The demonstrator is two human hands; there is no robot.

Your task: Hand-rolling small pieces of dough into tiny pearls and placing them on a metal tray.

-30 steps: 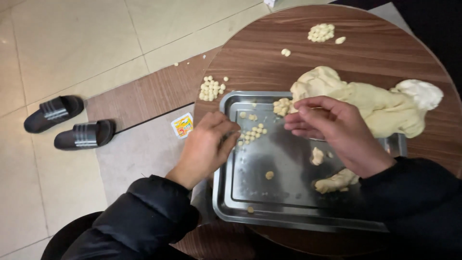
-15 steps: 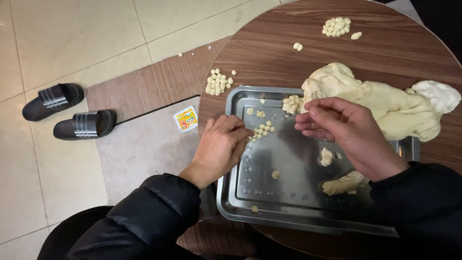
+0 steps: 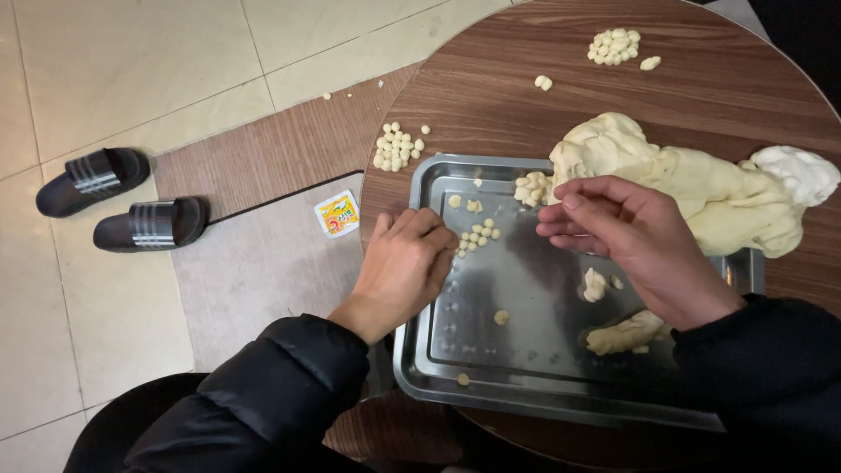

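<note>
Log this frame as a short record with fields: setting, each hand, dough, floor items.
Setting: round wooden table with a metal tray at its near edge.
Left hand: resting on the tray's left rim, fingers beside a cluster of small dough balls.
Right hand: above the tray, fingertips pinched together; whether they hold dough is unclear.
Dough: large dough mass overlapping the tray's far edge.
Floor items: pair of black slippers, small packet.

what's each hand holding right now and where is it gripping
The left hand rests on the metal tray, gripping nothing visible. The right hand has fingertips pinched together; whether dough sits between them cannot be told.
</note>
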